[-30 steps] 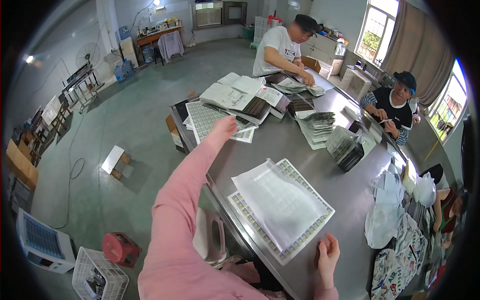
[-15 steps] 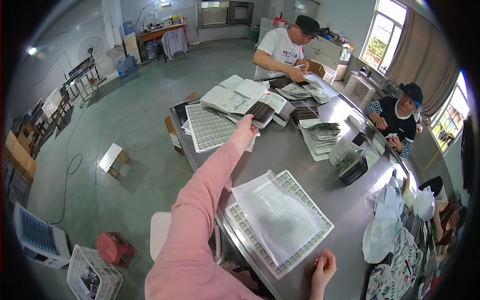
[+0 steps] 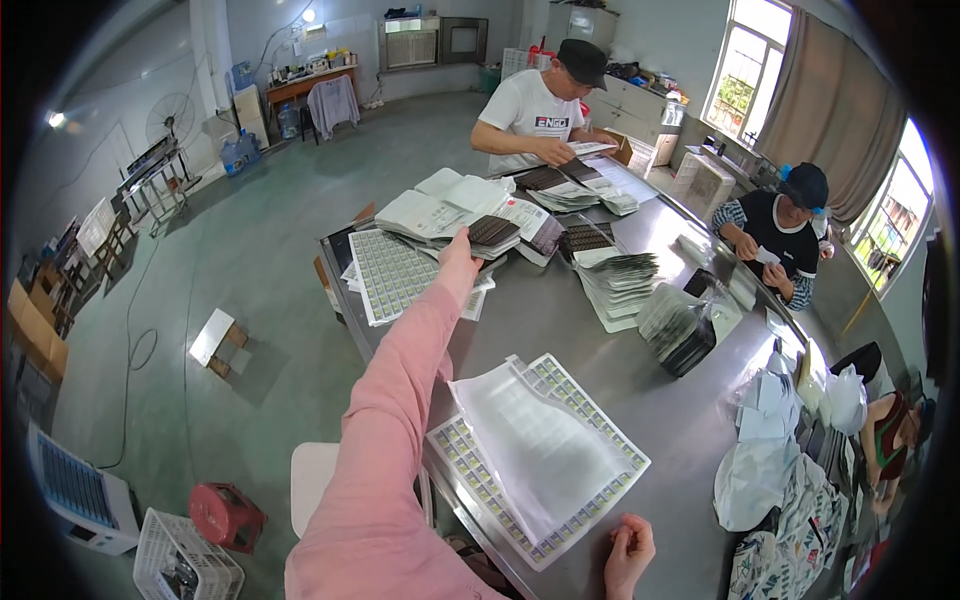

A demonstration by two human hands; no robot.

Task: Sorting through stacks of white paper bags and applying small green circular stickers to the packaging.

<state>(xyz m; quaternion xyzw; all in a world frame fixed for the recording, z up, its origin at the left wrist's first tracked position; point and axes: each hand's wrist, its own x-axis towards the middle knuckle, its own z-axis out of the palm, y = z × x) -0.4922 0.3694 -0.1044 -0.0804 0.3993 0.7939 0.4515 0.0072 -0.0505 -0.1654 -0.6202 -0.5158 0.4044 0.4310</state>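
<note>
My left hand (image 3: 459,262) reaches far across the metal table, its fingers closed at the near edge of a flat white packet (image 3: 493,233) with a dark patterned end. That packet lies with a spread pile of white printed packets (image 3: 420,212). Beneath and beside the pile is a sheet of small stickers (image 3: 395,278) in rows. Close to me, another sticker sheet (image 3: 612,420) lies partly under a translucent white sheet (image 3: 540,445). My right hand (image 3: 629,555) rests by the table's near edge, fingers curled in, with nothing visible in them.
Fanned packets (image 3: 615,285) and a bundle in clear plastic (image 3: 680,325) stand mid-table. One co-worker (image 3: 540,125) handles packets at the far end; another (image 3: 785,230) sits along the right side. White bags (image 3: 755,480) heap at the right. A stool (image 3: 228,515) stands on the floor.
The view has shifted slightly. My left hand stays at the packet pile. My right hand's fingers have curled in more. The far co-worker now lifts a packet.
</note>
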